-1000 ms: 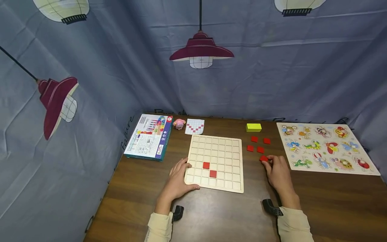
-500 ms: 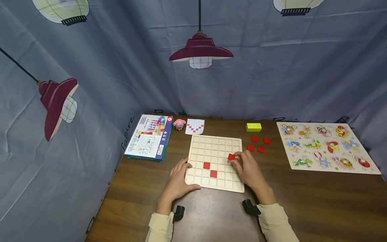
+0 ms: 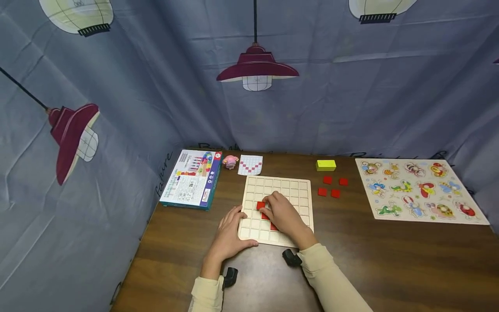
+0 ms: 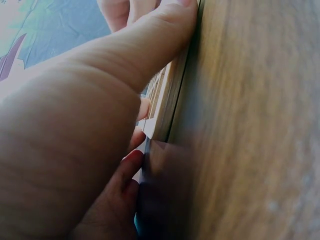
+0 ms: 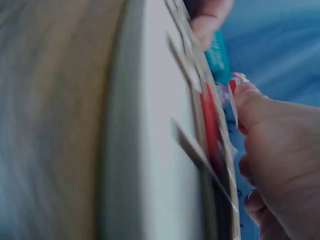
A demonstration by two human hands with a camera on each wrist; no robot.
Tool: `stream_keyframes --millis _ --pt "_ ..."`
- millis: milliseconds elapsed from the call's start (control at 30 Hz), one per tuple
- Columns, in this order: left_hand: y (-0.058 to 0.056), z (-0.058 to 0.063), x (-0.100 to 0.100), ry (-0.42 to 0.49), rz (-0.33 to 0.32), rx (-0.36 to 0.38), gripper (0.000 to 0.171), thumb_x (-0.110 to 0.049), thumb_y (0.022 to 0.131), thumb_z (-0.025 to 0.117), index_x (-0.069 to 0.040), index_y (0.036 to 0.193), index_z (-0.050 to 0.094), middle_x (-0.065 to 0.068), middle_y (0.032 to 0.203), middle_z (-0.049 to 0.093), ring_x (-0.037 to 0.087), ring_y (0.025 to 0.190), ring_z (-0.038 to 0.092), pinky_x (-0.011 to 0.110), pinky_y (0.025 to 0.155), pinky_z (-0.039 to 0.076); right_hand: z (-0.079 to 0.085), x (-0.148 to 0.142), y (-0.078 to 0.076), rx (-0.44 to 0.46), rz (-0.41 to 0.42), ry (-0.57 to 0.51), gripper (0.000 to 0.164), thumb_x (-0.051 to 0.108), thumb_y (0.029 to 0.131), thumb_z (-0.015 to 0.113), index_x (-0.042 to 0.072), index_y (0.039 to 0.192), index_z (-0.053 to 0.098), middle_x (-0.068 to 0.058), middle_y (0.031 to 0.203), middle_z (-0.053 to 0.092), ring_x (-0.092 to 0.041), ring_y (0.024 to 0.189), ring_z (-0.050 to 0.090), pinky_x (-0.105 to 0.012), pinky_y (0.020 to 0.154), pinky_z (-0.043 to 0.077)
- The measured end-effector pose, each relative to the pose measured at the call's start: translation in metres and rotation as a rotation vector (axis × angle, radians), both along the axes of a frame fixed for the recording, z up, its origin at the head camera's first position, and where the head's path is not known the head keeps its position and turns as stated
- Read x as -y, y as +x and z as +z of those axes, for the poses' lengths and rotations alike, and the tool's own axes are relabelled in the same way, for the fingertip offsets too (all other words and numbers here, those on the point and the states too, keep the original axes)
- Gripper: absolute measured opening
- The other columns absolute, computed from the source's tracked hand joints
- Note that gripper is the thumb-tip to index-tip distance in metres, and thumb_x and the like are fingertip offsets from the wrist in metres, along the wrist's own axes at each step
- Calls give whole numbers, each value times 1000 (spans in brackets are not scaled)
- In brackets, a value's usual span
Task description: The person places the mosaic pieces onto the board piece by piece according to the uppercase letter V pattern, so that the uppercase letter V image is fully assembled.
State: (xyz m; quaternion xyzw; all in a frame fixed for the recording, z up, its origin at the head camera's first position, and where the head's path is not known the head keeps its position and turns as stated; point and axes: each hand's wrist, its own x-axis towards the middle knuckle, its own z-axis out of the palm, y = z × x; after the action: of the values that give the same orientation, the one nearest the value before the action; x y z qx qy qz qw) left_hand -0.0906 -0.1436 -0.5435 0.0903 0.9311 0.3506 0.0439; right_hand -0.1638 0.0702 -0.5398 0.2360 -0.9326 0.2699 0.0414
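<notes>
A pale wooden grid board (image 3: 296,185) lies on the table. My left hand (image 3: 229,232) rests at its near left corner, fingers along the left side and thumb by the near edge. My right hand (image 3: 286,216) is over the board and pinches a red square tile (image 3: 260,206) between thumb and fingers. In the right wrist view this tile (image 5: 232,92) stands off the board surface. Two more red tiles sit in the grid, one (image 3: 265,216) beside the fingers and another (image 3: 273,226) nearer me, both partly hidden by the right hand.
Several loose red tiles (image 3: 335,193) lie right of the board, below a yellow block (image 3: 325,165). Behind the board are a pattern card (image 3: 250,165) and a pink figurine (image 3: 230,162). A flat box (image 3: 191,180) is at left, an insect puzzle board (image 3: 421,188) at right.
My right hand has picked a red tile from the loose group and carried it left across the board to beside the other two tiles. The left hand stays at the corner.
</notes>
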Motion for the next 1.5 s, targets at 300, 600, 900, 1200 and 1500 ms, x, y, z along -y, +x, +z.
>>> stream_keyframes --millis 300,600,900,1200,1500 --pt "2 -4 0 -8 -9 -12 81 -52 67 92 -14 127 54 7 162 37 33 153 30 60 122 27 -5 16 0 4 -62 40 29 32 94 74 7 109 71 -4 96 60 -17 83 55 -35 77 52" --pt "2 -3 3 -19 -5 -6 82 -50 66 93 -14 128 54 6 162 38 31 153 31 59 122 27 -3 23 -1 24 -85 28 23 28 93 76 9 105 74 0 88 59 -11 75 50 -30 69 48" --pt "3 -2 1 4 -8 -15 82 -50 66 93 -13 127 54 8 161 39 33 153 31 60 122 27 7 16 1 53 -62 -10 32 30 90 79 9 113 74 1 89 60 -13 76 53 -33 73 49" --pt "3 -3 2 24 1 -17 81 -48 65 94 -13 127 54 9 161 39 35 153 31 60 121 26 0 -69 -2 28 -202 -195 46 23 88 82 6 128 67 -6 97 63 -18 82 53 -34 73 46" --pt "0 1 1 15 1 -6 81 -48 66 94 -13 126 54 8 162 38 34 153 30 60 122 25 -11 -172 -9 -36 -445 -201 56 17 82 86 -1 129 63 -20 108 63 -37 101 60 -51 90 46"
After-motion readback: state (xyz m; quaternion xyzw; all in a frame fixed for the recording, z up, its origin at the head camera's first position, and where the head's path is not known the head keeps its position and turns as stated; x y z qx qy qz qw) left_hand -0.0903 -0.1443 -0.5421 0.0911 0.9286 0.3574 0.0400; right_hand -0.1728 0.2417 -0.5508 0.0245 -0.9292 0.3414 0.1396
